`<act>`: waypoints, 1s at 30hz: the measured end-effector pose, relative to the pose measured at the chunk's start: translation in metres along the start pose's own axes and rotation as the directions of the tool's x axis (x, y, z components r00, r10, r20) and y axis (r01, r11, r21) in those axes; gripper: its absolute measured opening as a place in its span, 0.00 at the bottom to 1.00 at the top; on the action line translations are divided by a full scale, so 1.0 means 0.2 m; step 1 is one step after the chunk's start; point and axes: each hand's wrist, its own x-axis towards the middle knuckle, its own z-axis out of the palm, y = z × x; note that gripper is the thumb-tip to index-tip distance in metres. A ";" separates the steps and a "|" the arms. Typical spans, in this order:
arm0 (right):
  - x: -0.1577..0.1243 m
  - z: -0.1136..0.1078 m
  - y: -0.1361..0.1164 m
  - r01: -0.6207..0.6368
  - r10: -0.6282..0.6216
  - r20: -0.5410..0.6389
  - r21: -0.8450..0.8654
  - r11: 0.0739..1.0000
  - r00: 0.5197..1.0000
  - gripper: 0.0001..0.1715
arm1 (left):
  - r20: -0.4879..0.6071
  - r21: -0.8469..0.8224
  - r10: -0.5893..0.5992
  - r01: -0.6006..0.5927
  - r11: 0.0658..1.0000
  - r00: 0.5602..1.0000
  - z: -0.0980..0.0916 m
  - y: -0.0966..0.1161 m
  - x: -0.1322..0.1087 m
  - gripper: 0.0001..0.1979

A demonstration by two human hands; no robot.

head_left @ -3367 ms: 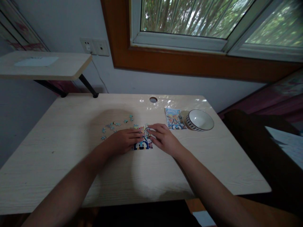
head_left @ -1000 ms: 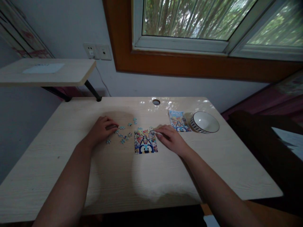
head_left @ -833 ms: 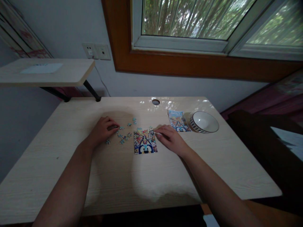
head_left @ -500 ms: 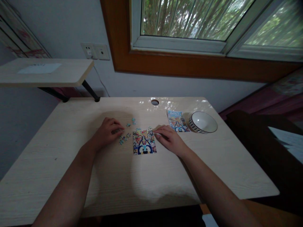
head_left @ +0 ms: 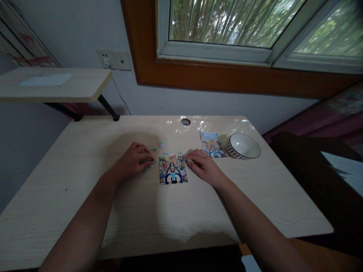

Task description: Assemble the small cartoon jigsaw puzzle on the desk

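A partly built, colourful jigsaw puzzle (head_left: 172, 173) lies flat in the middle of the pale wooden desk (head_left: 85, 151). My left hand (head_left: 133, 161) rests palm down just left of it. Its fingers are curled over a small heap of loose puzzle pieces (head_left: 150, 164). A few more loose pieces (head_left: 159, 144) lie just beyond that hand. My right hand (head_left: 202, 166) lies on the desk right of the puzzle, fingers stretched out, fingertips touching the puzzle's upper right corner. It holds nothing.
A printed picture card (head_left: 212, 144) lies right of the puzzle, next to a white bowl (head_left: 243, 146) with a striped outside. A cable hole (head_left: 185, 121) sits near the desk's back edge. A shelf (head_left: 56, 85) juts out at the left; dark furniture (head_left: 312, 173) stands at the right.
My left hand went from the puzzle out to the scattered pieces on the left, then slid right toward the puzzle, dragging pieces with it. My right hand stayed at the puzzle's upper right corner.
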 end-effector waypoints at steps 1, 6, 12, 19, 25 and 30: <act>0.00 0.00 0.00 -0.002 0.002 0.000 -0.001 1.000 1.000 0.13 | -0.005 -0.005 0.011 -0.011 1.000 1.000 0.00 -0.01 0.00 0.07; 0.00 0.00 0.00 -0.005 0.005 -0.005 -0.010 1.000 1.000 0.13 | -0.014 -0.031 0.050 -0.051 0.998 0.999 0.01 -0.03 0.01 0.09; 0.00 0.00 0.00 -0.005 0.005 -0.004 0.007 1.000 1.000 0.13 | 0.007 -0.008 0.016 -0.016 1.000 1.000 -0.01 0.00 0.02 0.09; 0.00 -0.01 -0.02 -0.031 0.031 0.010 0.029 0.999 0.999 0.13 | 0.033 -0.011 0.019 -0.018 1.000 0.999 0.00 -0.01 0.00 0.10; 0.00 0.00 0.00 -0.011 0.011 0.005 0.026 1.000 1.000 0.12 | 0.044 -0.021 0.063 -0.062 0.998 0.997 0.00 -0.03 0.00 0.11; 0.00 0.00 0.00 -0.011 0.011 0.001 0.039 0.999 1.000 0.13 | 0.051 -0.020 0.064 -0.063 0.998 0.997 0.00 -0.03 0.00 0.08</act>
